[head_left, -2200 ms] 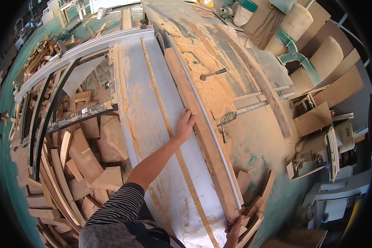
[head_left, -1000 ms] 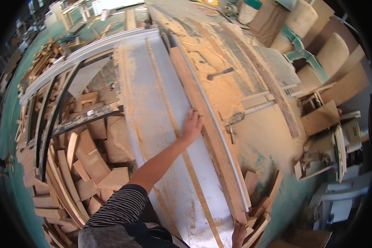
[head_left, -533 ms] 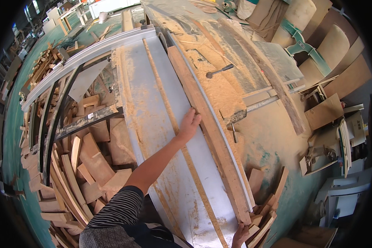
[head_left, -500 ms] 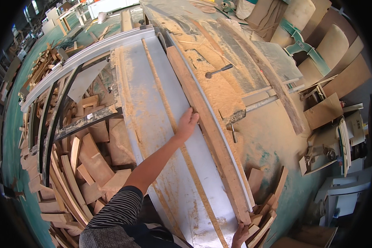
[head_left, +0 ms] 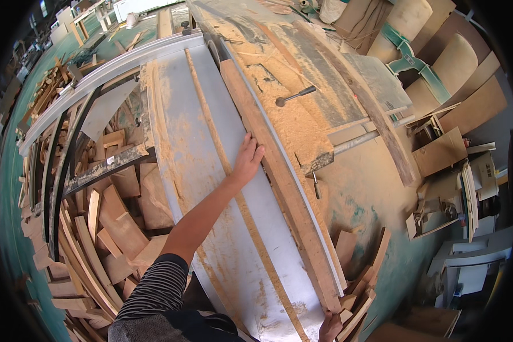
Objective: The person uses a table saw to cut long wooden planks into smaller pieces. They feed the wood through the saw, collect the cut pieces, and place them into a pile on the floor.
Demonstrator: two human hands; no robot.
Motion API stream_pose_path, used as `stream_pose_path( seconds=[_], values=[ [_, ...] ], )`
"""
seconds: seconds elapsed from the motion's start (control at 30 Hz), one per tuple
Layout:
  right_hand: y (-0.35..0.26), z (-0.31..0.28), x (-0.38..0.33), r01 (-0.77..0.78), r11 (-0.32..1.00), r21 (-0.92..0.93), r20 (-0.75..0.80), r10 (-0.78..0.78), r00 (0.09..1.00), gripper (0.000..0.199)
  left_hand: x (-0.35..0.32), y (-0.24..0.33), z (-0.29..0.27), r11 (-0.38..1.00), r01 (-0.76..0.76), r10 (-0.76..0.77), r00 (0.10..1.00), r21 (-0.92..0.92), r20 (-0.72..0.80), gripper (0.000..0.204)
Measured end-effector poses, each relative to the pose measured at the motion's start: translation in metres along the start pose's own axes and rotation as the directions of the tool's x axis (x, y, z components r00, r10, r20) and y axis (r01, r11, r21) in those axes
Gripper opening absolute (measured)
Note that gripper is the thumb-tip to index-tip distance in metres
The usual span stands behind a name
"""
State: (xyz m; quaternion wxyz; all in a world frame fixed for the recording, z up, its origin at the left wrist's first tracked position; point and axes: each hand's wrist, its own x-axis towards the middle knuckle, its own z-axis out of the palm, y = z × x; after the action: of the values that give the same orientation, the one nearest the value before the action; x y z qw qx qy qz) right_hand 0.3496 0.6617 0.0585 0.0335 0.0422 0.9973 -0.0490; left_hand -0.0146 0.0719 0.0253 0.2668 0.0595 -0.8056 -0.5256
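A long wooden plank [head_left: 279, 171] lies lengthwise on the grey metal table [head_left: 179, 97] of a saw, close along the bright metal edge [head_left: 310, 214] on its right. My left hand [head_left: 248, 157] reaches across the table. Its fingers are stretched out and lie against the plank's left side, not wrapped round it. At the near end of the plank, by the lower edge of the view, my right hand [head_left: 330, 327] holds that end; part of the hand is out of view.
Sawdust covers the machine top [head_left: 302, 122] right of the plank, where a black-handled lever [head_left: 295, 97] sticks up. A rough-edged board [head_left: 376, 108] lies farther right. Wood offcuts [head_left: 119, 222] are heaped left of the table, and more offcuts [head_left: 362, 273] lie near my right hand.
My left hand has slid slightly forward along the plank and its fingers have straightened. My right hand stays at the near end. The whole view has shifted a little.
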Motion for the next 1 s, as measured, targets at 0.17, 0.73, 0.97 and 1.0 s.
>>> stream_pose_path(
  seconds=[0.17, 0.73, 0.97, 1.0],
  values=[
    [-0.010, 0.006, 0.002, -0.040, 0.979, -0.200, 0.025, 0.046, 0.999, 0.065, -0.006, -0.010, 0.004, 0.999, 0.036, -0.036, 0.998, 0.016, -0.042, 0.050],
    [-0.047, -0.013, 0.014, -0.067, 0.973, 0.219, -0.113, 0.093, 0.989, 0.057, 0.012, -0.014, 0.002, 0.994, 0.107, -0.105, 0.992, 0.015, -0.074, 0.053],
    [-0.055, -0.010, 0.019, -0.015, 0.972, 0.234, -0.177, 0.058, 0.983, 0.055, 0.017, -0.020, 0.000, 0.986, 0.136, -0.129, 0.989, 0.101, -0.071, 0.056],
    [-0.053, -0.008, 0.019, -0.003, 0.975, 0.222, -0.189, 0.046, 0.981, 0.054, 0.019, -0.019, 0.001, 0.986, 0.137, -0.131, 0.988, 0.089, -0.076, 0.056]
  ],
)
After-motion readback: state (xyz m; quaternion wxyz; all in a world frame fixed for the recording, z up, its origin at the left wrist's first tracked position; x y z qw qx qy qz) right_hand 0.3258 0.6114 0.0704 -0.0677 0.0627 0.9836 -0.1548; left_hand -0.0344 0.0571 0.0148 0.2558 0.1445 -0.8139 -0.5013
